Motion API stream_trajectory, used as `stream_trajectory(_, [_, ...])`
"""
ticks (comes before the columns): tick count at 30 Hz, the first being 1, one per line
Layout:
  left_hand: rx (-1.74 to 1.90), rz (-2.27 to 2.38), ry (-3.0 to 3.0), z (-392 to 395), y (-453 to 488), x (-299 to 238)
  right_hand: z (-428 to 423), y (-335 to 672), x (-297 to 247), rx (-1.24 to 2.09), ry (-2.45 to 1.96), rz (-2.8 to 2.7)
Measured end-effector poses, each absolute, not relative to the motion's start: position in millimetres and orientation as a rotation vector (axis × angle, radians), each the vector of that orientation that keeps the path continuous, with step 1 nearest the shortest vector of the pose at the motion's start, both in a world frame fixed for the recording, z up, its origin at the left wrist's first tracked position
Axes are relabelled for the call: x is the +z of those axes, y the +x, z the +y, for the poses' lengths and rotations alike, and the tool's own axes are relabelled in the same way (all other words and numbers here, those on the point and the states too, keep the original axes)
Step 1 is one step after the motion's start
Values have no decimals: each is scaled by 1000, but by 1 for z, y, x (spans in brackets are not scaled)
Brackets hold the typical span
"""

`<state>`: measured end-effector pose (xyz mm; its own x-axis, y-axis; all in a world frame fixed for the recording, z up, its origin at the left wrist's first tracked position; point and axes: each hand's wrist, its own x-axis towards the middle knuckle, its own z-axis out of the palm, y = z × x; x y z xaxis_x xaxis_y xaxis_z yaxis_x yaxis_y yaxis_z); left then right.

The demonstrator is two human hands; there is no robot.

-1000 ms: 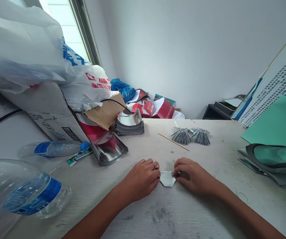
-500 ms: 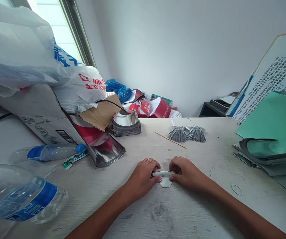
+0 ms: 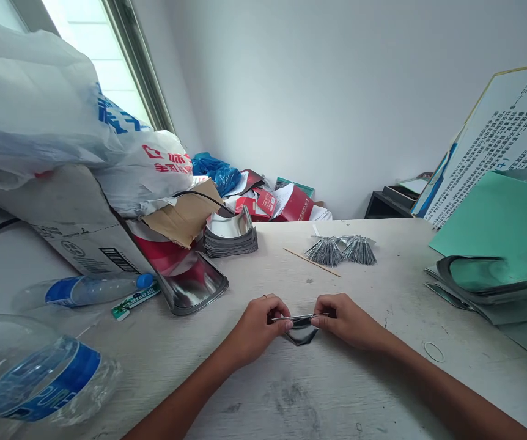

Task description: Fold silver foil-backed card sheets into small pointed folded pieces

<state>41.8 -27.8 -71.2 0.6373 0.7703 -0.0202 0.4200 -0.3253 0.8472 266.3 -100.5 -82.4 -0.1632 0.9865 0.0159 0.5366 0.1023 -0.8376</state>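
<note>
Pale grey walls (image 3: 313,104) close in on a scuffed, white wood-grain desk (image 3: 337,397), lit by a bright window (image 3: 93,61) at eleven o'clock. At the desk's near centre, the left hand (image 3: 254,327) and the right hand (image 3: 346,319) face each other, each grip narrow, holding one end of a small folded foil piece (image 3: 301,333) between finger and thumb. Its thin silvery top edge runs straight between the hands, and a dark, glossy, blunt-pointed pocket sits below it.

Measured from the hands, a stack of curved, mirror-lined foil sheets (image 3: 230,235) sits at eleven o'clock, and a larger curved red-and-silver foil sheet (image 3: 194,287) lies at ten. At twelve, two fans of pleated grey foil strips (image 3: 341,250) lie beside a thin wooden stick (image 3: 312,261). At two o'clock, curled dark-rimmed sheets (image 3: 479,287) lie against a flat mint-green plastic folder (image 3: 497,226). A thin rubber band (image 3: 434,351) lies at three, and clear plastic water bottles with blue labels (image 3: 38,373) lie on their sides at nine.
</note>
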Motion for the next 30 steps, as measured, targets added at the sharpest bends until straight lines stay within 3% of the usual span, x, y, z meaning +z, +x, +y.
stream_trajectory(30, [493, 982, 1904, -28, 35, -60, -103, 266, -84, 1064, -1419, -1742])
